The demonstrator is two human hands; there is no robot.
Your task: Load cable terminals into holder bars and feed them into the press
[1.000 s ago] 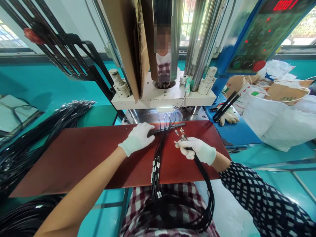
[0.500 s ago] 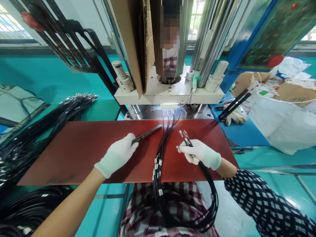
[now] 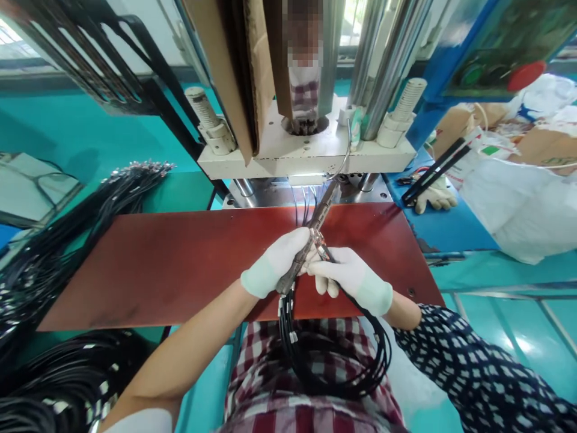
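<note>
My left hand (image 3: 279, 258), in a white glove, is closed around a long dark metal bar (image 3: 323, 210) with slots along it. The bar slants up toward the press, and its lower end sticks out below my fingers. My right hand (image 3: 351, 278), also gloved, pinches several black cables (image 3: 383, 355) near their ends. Those metal-tipped ends (image 3: 319, 239) lie against the bar, between my two hands. Looping down over my lap, the cables run back up to thin wires (image 3: 306, 197) under the press. My hands partly hide where bar and cable tips meet.
A white press plate (image 3: 270, 165) stands beyond the red-brown board (image 3: 180, 258). Bundles of black cables (image 3: 90, 216) lie at the left. On the right are a control box with a red button (image 3: 526, 76), a loose glove (image 3: 436, 197) and white bags (image 3: 518, 210).
My left hand has moved right with the bar, turning it steeper. My right hand has shifted slightly left, so the cable ends now meet the bar. The view has tilted a little.
</note>
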